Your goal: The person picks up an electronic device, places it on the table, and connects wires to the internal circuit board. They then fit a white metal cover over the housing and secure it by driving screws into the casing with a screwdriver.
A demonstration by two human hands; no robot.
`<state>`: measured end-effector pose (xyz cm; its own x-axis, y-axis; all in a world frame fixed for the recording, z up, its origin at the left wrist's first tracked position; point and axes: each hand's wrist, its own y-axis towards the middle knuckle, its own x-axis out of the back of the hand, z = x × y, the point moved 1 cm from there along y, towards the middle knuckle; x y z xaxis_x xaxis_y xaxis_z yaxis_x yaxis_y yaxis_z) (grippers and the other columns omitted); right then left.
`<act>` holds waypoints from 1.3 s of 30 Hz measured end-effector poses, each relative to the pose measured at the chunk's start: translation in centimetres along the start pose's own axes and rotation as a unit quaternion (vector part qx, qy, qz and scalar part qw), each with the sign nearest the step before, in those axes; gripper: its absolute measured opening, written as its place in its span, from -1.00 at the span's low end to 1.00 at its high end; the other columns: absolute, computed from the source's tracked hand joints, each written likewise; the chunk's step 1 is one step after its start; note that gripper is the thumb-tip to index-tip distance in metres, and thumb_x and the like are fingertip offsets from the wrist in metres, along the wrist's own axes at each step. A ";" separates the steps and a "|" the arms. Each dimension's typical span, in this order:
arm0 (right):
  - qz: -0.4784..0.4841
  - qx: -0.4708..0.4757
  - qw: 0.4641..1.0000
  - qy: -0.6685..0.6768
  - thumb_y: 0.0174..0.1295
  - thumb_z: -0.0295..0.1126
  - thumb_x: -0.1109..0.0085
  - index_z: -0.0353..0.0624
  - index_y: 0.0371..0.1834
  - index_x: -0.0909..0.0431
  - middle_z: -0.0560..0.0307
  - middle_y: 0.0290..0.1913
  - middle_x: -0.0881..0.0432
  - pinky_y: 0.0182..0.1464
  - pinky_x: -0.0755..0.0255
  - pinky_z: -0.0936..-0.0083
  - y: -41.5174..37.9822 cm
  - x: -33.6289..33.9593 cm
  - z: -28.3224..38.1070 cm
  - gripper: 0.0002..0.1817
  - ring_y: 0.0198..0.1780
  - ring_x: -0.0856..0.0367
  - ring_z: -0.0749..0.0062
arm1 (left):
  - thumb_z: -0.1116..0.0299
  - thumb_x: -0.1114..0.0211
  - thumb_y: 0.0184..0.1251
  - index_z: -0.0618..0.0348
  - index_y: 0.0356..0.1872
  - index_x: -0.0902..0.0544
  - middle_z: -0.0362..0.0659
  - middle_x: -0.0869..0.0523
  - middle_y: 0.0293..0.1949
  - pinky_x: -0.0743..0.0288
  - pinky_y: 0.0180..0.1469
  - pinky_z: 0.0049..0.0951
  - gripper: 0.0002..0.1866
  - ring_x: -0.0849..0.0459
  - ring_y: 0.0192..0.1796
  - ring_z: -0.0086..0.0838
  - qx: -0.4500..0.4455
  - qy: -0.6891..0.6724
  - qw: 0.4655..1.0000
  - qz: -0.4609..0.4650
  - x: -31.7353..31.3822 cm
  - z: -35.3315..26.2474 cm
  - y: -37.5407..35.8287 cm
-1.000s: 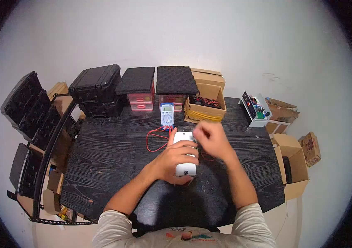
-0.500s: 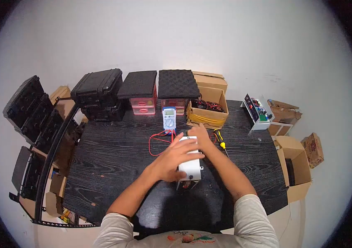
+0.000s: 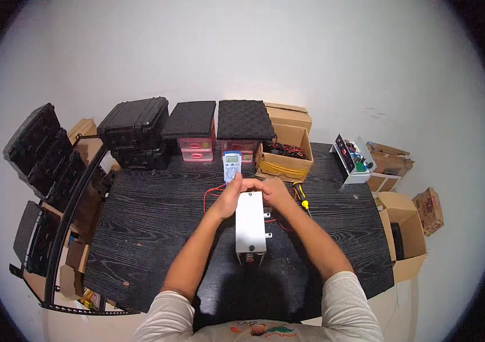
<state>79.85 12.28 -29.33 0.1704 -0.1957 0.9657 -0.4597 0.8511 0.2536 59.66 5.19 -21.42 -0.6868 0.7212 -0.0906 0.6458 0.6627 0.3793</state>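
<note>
A white metal box (image 3: 250,228) with screws on its top and two small tabs on its right side stands on the black table in front of me. At its far end my left hand (image 3: 231,196) is curled, thumb up, its fingers reaching across towards the right. My right hand (image 3: 275,194) is closed beside the far right corner, against the left fingers. Whatever the fingers grip is hidden behind the box. Just beyond my hands lies a blue-and-white multimeter (image 3: 232,163) with red leads. Right of my right hand lies a yellow-and-black screwdriver (image 3: 300,194).
Black hard cases (image 3: 134,122) and small drawer units (image 3: 197,149) line the table's back. A cardboard box (image 3: 285,166) holds cables. An opened white device with a circuit board (image 3: 359,162) stands at the back right. More cardboard boxes (image 3: 408,228) are beyond the right edge.
My left hand has moved off the top of the white box to its far end, beside my right hand. The box has shifted slightly left.
</note>
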 end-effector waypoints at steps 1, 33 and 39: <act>0.064 -0.038 0.997 -0.002 0.15 -0.14 -0.43 -0.12 -0.29 -0.81 -0.10 -0.24 -0.83 -0.14 -0.61 0.13 0.0 2.2 0.9 -0.73 -0.21 -0.80 0.01 | -0.55 0.53 0.54 0.35 0.08 -0.71 0.02 -0.82 -0.07 -0.62 0.15 -0.37 0.11 -0.79 0.03 -0.35 0.014 -0.037 0.999 -0.008 0.2 0.1 0.0; 0.013 0.150 0.945 0.290 0.42 -0.40 -0.28 -0.22 -0.12 -0.76 -0.02 -0.16 -0.75 0.01 -0.55 0.27 -4.2 17.9 6.8 -0.86 -0.10 -0.73 0.09 | -0.66 0.63 0.43 0.23 -0.16 -0.78 -0.28 -0.76 -0.39 -0.44 -0.41 -0.64 0.19 -0.65 -0.42 -0.63 0.103 -0.065 0.992 -0.037 -0.4 1.8 2.1; 0.004 0.126 0.950 0.286 0.41 -0.41 -0.28 -0.23 -0.07 -0.71 -0.08 -0.12 -0.78 0.05 -0.58 0.23 -4.3 19.0 7.9 -0.84 -0.05 -0.77 0.05 | -0.64 0.60 0.46 0.27 -0.04 -0.77 -0.21 -0.80 -0.26 -0.56 -0.25 -0.58 0.18 -0.73 -0.27 -0.55 0.106 -0.067 0.989 -0.075 -0.7 1.6 2.0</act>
<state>78.19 1.02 -11.63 0.5784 0.1676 0.7984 -0.6441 0.6944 0.3209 61.99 6.34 -22.03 -0.7391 0.6220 -0.2584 0.6051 0.7817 0.1510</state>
